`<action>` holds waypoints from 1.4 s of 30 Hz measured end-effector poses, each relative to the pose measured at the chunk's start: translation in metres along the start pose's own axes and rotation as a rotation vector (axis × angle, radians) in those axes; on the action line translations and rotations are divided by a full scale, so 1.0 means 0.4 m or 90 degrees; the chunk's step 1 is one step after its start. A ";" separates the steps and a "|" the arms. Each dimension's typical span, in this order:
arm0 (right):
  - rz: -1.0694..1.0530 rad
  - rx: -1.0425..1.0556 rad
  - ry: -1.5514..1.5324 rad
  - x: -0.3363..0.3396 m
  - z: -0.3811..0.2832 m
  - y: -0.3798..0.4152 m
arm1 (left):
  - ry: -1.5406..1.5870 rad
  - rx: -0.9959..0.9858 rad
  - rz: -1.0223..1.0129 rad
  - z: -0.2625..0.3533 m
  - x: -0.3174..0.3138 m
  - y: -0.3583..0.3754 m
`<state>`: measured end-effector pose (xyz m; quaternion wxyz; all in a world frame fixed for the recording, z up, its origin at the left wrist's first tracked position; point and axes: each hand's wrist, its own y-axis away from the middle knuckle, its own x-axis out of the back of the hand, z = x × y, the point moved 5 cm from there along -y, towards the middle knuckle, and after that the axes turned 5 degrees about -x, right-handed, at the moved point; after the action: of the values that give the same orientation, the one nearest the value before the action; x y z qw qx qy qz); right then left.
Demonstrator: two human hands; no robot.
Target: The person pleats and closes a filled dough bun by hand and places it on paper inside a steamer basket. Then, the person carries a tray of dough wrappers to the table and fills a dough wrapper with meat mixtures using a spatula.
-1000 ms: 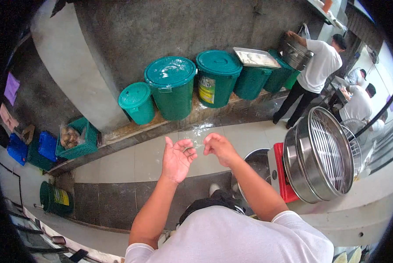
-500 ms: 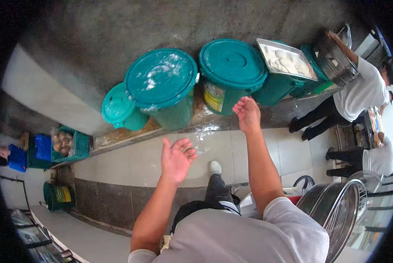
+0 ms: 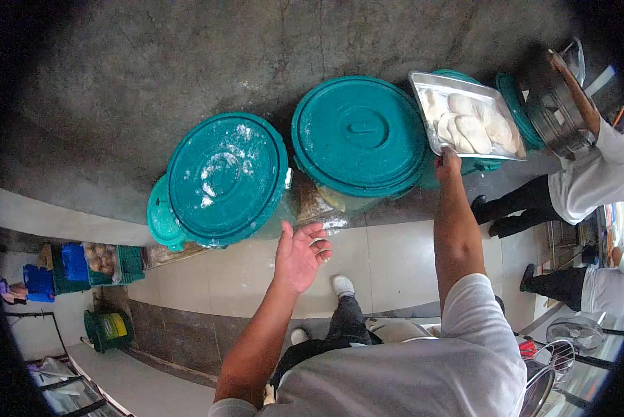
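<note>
My right hand [image 3: 448, 164] is closed on the near left corner of a metal tray [image 3: 431, 135]. Flat, pale dough pieces [image 3: 470, 132] lie overlapping in it. The tray rests over a lidded green bin, partly hiding its lid. Held out over the floor, my left hand [image 3: 302, 258] is open with fingers apart and nothing in it. Nearest to that hand is a large bin with a flour-dusted green lid [image 3: 221, 177]. Another green-lidded bin [image 3: 360, 135] stands between it and the tray.
A person in a white shirt [image 3: 586, 187] holds a large round metal container [image 3: 555, 104] at the right; a second person [image 3: 604, 288] is nearer. Crates [image 3: 127, 264] stand far left, beside a dark green bucket [image 3: 108, 328]. A fan [image 3: 574, 335] is at lower right.
My right hand has reached forward and right and taken hold of the tray's corner. My left hand has shifted slightly right, still open. My view has moved closer to the bins.
</note>
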<state>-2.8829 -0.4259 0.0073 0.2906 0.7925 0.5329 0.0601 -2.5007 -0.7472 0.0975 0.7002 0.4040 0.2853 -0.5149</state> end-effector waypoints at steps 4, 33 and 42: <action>-0.049 0.010 0.004 0.063 0.061 -0.041 | -0.143 0.036 0.014 -0.011 0.019 -0.039; -0.018 0.086 -0.103 0.528 0.650 1.769 | -0.880 -0.276 -0.341 0.349 0.107 0.485; 0.126 0.331 -0.213 0.816 0.696 2.425 | -0.697 -0.182 -0.672 0.182 -0.125 0.952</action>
<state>-1.8463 -0.5046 0.2171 0.1546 0.8870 0.3956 -0.1815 -2.1548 -0.7307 0.2792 0.4483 -0.1920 0.1170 -0.8651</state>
